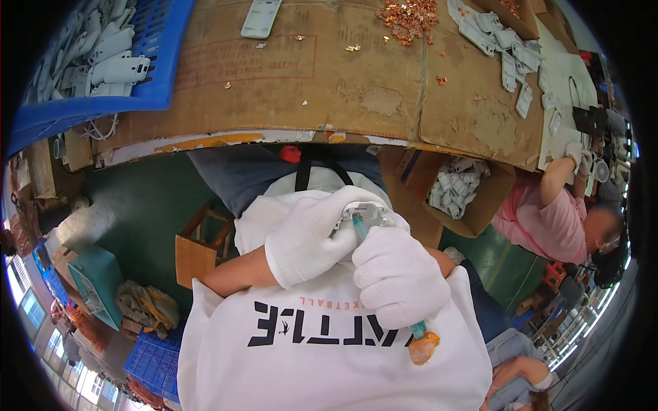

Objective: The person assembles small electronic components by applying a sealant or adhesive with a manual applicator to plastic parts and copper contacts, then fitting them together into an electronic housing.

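My left hand [308, 236], in a white knit glove, is closed around a small white plastic housing [372, 212] close to my body. In my right hand [399, 277], gloved the same way, the fingers wrap a slim tool with a translucent teal handle [418, 330]. An orange lump [423, 348] covers the tool's rear end. The other end reaches into the housing; its tip and exact kind are hidden.
Ahead stands a cardboard-covered table [274, 89] with a pile of small copper-coloured pieces [409, 20] and white plastic parts [504, 44]. A blue crate [147, 103] of white parts sits left. Below right is a carton [497, 202]. A person in pink [548, 219] works at right.
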The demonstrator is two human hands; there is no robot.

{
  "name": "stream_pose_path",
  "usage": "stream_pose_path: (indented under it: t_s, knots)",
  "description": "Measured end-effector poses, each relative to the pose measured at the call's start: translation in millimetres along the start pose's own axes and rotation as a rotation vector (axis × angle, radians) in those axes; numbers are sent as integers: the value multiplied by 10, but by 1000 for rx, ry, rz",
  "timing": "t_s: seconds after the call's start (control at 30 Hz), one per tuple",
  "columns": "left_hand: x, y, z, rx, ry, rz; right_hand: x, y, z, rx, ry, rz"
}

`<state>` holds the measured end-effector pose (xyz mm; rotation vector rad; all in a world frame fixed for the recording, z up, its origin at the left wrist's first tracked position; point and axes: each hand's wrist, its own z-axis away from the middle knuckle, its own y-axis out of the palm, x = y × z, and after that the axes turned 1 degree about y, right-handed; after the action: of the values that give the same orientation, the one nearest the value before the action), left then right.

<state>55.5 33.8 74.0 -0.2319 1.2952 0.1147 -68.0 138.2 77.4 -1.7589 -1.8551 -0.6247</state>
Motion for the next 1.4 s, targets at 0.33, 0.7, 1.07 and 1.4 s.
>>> stream_pose_path:
  t_s: [0.33, 0.7, 1.07, 1.4]
  knots:
    - [82, -128, -476, -245, -59, 536, 278, -268, -179, 78, 50, 693]
    - [134, -33, -1612, 109, 192, 659, -251, -829, 315, 71, 645, 1947]
    - [323, -183, -1377, -117, 75, 471, 547, -4286, 1391, -528, 1580, 1887]
    - [748, -737, -255, -609, 22, 505, -309, -2895, 680, -320, 866, 1667]
